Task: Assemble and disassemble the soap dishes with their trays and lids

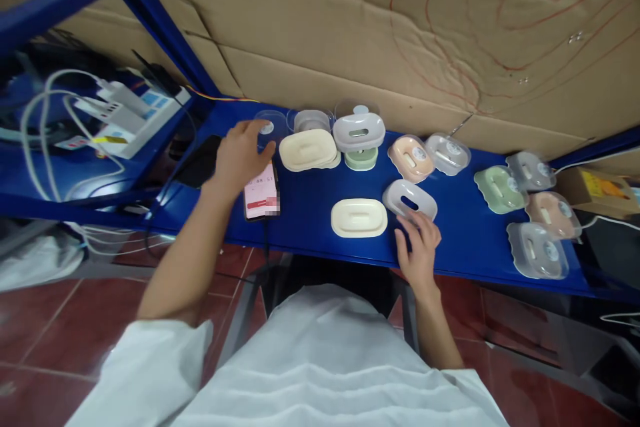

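My left hand [245, 153] reaches over the back left of the blue table, thumb and forefinger apart, at a clear plastic lid [275, 121] with a round white sticker. Whether it grips the lid, I cannot tell. My right hand [420, 247] has its fingers spread, fingertips against the near rim of a pale grey oval soap dish part [395, 197] with a slot in it. Left of that lies a cream oval tray [359, 218]. Behind are stacked cream trays [307, 149], a white slotted part [359, 130] and a green base [361, 159].
A lit phone [261, 193] showing a timer lies below my left hand. Lidded soap dishes in peach [411, 159], grey [449, 153] and green [500, 188] stand right, with several more. A cardboard wall [320, 67] rises behind. A power strip [145, 123] with cables is left.
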### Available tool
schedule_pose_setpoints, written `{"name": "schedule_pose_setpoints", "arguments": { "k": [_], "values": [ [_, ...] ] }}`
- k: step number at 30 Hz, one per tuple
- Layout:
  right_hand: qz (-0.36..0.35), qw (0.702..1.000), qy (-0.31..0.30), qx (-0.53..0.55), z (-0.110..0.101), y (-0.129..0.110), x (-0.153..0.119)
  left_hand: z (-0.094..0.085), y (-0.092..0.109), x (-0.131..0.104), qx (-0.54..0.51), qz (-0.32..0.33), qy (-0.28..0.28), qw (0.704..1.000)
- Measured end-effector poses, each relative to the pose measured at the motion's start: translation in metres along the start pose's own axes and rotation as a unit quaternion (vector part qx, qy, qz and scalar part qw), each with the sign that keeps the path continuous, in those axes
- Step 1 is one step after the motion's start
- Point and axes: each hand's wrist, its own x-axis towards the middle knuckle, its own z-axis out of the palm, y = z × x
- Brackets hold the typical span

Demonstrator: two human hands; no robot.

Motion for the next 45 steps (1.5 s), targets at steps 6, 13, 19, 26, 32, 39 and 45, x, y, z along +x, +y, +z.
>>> {"name": "schedule_pose_setpoints", "arguments": {
  "k": [6,13,19,26,32,39,45],
  "values": [
    [-0.068,0.988,-0.139,0.02,0.006,-0.035,-0.004,0.022,-0.013,0.067,0.007,-0.096,-0.123,0.988],
    [-0.062,0.987,-0.146,0.015,0.006,-0.035,-0.003,0.037,-0.033,0.069,-0.027,-0.11,0.01,0.993],
    [-0.051,0.988,-0.144,0.012,0.009,-0.038,-0.001,0.006,-0.017,0.014,-0.119,-0.001,0.109,0.987],
    [0.002,0.998,-0.047,0.031,0.004,-0.016,0.0,0.021,0.08,-0.127,-0.191,0.219,0.12,0.949],
    [0.065,0.995,-0.025,-0.065,-0.01,0.034,0.004,0.064,0.064,-0.136,-0.165,0.165,0.126,0.964],
    [-0.052,0.991,-0.086,0.092,-0.017,0.01,0.024,0.078,0.054,-0.128,-0.149,0.162,0.098,0.97],
    [-0.162,0.967,-0.172,0.096,-0.002,-0.015,0.034,0.077,0.052,-0.123,-0.153,0.109,0.157,0.969]
  ]
}}
